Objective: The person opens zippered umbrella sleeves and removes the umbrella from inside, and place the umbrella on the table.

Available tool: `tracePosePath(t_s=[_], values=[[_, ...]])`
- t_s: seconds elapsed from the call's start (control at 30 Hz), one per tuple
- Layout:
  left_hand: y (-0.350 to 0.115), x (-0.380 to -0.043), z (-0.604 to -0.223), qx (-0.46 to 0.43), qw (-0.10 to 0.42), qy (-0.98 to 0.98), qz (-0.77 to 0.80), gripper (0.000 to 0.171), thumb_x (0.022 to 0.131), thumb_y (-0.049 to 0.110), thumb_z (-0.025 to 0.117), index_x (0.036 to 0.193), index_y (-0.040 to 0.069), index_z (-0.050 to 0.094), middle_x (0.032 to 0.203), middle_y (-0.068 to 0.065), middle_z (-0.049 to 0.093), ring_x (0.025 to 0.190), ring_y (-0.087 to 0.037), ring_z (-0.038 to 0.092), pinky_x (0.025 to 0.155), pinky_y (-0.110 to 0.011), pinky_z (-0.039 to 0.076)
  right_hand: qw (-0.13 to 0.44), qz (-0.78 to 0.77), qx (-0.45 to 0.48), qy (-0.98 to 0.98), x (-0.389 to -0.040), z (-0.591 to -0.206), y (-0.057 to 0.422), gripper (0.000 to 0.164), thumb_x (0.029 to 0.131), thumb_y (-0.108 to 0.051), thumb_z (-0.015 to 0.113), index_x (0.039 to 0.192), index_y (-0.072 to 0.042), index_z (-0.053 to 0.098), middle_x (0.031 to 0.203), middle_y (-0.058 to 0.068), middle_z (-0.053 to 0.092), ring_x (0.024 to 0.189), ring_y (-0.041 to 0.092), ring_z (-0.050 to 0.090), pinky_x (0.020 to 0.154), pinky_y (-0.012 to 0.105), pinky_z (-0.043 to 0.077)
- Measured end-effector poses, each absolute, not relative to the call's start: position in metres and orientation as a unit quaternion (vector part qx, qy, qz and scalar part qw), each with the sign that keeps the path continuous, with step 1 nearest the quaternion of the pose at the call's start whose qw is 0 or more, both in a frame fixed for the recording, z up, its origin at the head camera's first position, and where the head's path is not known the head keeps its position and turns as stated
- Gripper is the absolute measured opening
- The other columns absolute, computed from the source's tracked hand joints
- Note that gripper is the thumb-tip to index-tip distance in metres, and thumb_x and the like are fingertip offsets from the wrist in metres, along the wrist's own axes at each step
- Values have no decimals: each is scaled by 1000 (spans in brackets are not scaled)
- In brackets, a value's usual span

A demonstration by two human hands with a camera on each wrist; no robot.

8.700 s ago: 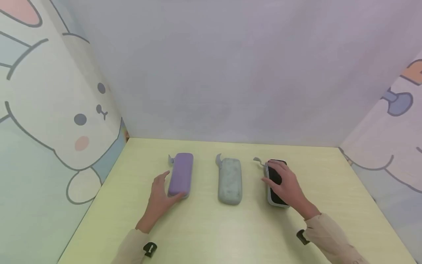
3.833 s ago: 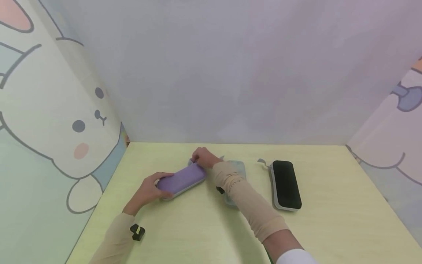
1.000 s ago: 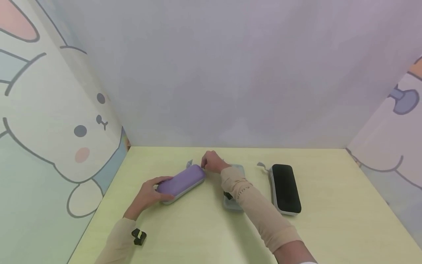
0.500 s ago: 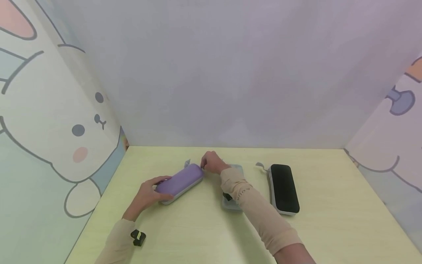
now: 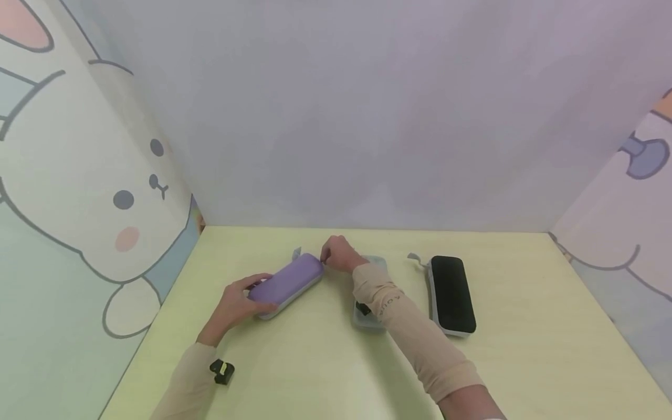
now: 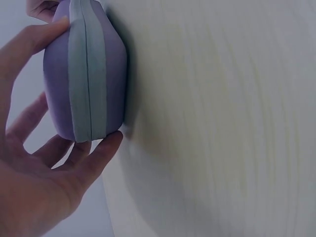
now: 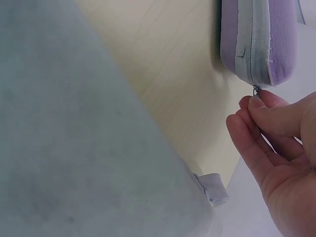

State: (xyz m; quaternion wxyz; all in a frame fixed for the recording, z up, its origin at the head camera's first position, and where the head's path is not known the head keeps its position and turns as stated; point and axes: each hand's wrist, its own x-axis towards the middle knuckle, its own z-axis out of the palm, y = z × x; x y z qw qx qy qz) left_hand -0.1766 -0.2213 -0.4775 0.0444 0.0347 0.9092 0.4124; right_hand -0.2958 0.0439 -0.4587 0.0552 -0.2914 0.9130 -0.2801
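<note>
A purple zip-up case (image 5: 287, 281) with a grey zipper band lies slanted on the table. My left hand (image 5: 234, 303) grips its near left end, thumb on one side and fingers on the other. In the left wrist view the zipper line (image 6: 88, 74) runs closed along that end. At the far right end, my right hand (image 5: 341, 255) pinches the small zipper pull (image 7: 256, 91) between thumb and finger. A grey fabric tab (image 5: 297, 253) sticks out from the case's back side.
A pale grey case (image 5: 370, 322) lies partly hidden under my right forearm; its tab (image 7: 215, 188) shows in the right wrist view. Further right lies a black-topped case (image 5: 453, 294) with its own tab (image 5: 415, 257). A wall curtain (image 5: 367, 116) rises behind the table (image 5: 294, 373).
Since the oldest frame, the purple case has turned slanted in my left hand's grip. My right hand left the black-topped case and moved to the purple case's zipper. The last second shows little motion.
</note>
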Motion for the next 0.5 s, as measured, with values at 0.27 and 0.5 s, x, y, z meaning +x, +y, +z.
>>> tracePosePath(t_s=[0.27,0.5], values=[[-218,-175,-472,32,39,917,397,70,65,42,85,125,19,60,119,-14,59,105,-30,53,82,-45,47,71,-280,-286,914,-298,-456,44,16,74,10,65,82,-1,74,84,10,71,81,23,66,72,28,52],[-213,-174,-479,36,21,920,390,68,66,42,85,125,20,59,113,-13,60,100,-28,53,79,-44,47,61,-272,-289,916,-298,-460,47,17,74,10,65,82,-2,75,84,9,72,83,23,66,74,29,52]])
